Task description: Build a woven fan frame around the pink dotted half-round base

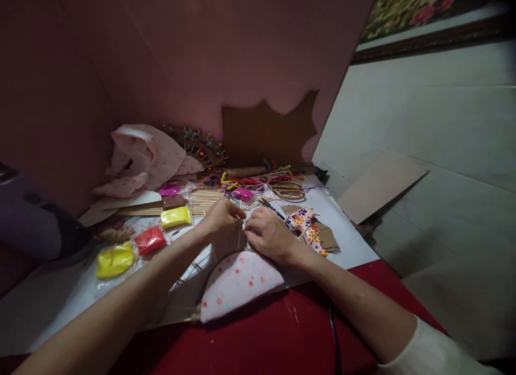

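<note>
My left hand [226, 218] is closed in a pinch beside a thin upright wooden stick [239, 239]; what its fingertips hold is too small to make out. My right hand [268, 235] faces it just to the right, fingers bent together, its palm side low over the top of a half-round piece covered in pale spotted cloth [242, 286]. Whatever is between the right fingers is hidden. The cloth-covered piece lies at the front table edge, with thin sticks wrapped at its left corner. Blue-handled pliers [274, 208] lie just behind my right hand.
Packets of yellow clay [115, 261] and red clay [149, 240] lie left. Behind are bamboo sticks [205, 203], pipe cleaners [278, 176], folded spotted cloth [147, 154], a decorated cardboard arc [205, 149] and brown cardboard [266, 133]. A flower-patterned piece [304, 221] lies right.
</note>
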### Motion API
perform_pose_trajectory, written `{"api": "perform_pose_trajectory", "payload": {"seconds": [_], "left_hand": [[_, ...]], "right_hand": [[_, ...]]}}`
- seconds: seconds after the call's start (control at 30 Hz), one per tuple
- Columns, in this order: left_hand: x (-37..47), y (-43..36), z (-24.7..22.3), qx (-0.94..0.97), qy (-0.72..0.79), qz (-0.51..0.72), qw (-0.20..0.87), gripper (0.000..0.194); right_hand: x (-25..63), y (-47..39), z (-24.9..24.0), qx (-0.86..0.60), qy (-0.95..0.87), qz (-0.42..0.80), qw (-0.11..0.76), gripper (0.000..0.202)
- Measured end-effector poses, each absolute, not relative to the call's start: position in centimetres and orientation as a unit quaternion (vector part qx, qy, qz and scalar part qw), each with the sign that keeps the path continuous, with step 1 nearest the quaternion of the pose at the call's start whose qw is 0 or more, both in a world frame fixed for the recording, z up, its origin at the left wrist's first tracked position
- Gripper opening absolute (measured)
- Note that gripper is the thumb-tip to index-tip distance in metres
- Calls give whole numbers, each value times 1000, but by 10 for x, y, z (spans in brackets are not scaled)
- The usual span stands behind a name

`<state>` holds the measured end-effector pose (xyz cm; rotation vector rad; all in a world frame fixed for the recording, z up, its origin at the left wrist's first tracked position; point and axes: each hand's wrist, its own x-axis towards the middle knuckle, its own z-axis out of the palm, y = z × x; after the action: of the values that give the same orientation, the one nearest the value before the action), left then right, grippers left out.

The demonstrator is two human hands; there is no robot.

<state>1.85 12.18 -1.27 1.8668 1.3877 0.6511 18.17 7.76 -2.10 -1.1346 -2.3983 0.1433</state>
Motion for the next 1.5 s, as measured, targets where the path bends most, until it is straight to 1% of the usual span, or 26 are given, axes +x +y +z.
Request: {"api": "perform_pose_trajectory", "payload": {"seconds": [0.13, 0.23, 0.37, 0.67, 0.73, 0.8, 0.87, 0.93, 1.0, 1.03, 1.1, 1.17, 1.27, 1.33, 1.43, 1.47, 1.5], "left_hand": [[16, 120, -7, 721, 517, 245, 391, 18], [15, 120, -5, 717, 514, 243, 404, 21], [17, 119, -4, 716, 515, 242, 403, 24], [18, 117, -1, 715, 522, 247, 393, 21], [18, 116, -1, 709, 531, 249, 393, 20], [17, 116, 1, 702, 539, 251, 391, 21], [16, 115, 4, 697, 546, 255, 388, 22], [14, 115, 8, 696, 550, 258, 383, 20], [12, 116, 13, 697, 552, 263, 376, 18], [11, 117, 15, 698, 551, 267, 371, 17], [9, 119, 16, 702, 548, 277, 362, 17], [7, 121, 17, 703, 546, 288, 352, 17], [4, 123, 16, 703, 550, 301, 337, 15], [2, 124, 16, 702, 553, 304, 329, 13], [0, 124, 18, 710, 553, 300, 318, 13], [0, 125, 18, 713, 551, 299, 314, 13], [-1, 125, 18, 716, 549, 300, 311, 13]], "right_hand": [[181, 78, -22, -430, -870, 49, 236, 14], [181, 77, -23, -434, -869, 51, 232, 14], [181, 77, -21, -440, -866, 49, 233, 14], [178, 76, -20, -448, -858, 46, 245, 14], [185, 75, -11, -440, -852, 44, 281, 12], [200, 74, 4, -441, -827, 30, 347, 14], [224, 72, 22, -474, -779, 14, 410, 15], [254, 69, 34, -537, -720, -6, 439, 19], [283, 63, 37, -611, -675, -6, 413, 22], [295, 59, 35, -644, -662, -2, 384, 23], [311, 46, 23, -681, -660, 12, 316, 23], [314, 30, 7, -696, -665, 12, 270, 21], [299, 6, -12, -699, -665, -41, 261, 23], [284, -2, -19, -682, -691, -40, 235, 30], [270, 2, -24, -682, -703, -30, 199, 52], [270, 6, -25, -688, -701, -19, 189, 54], [271, 10, -26, -694, -696, -5, 184, 52]]}}
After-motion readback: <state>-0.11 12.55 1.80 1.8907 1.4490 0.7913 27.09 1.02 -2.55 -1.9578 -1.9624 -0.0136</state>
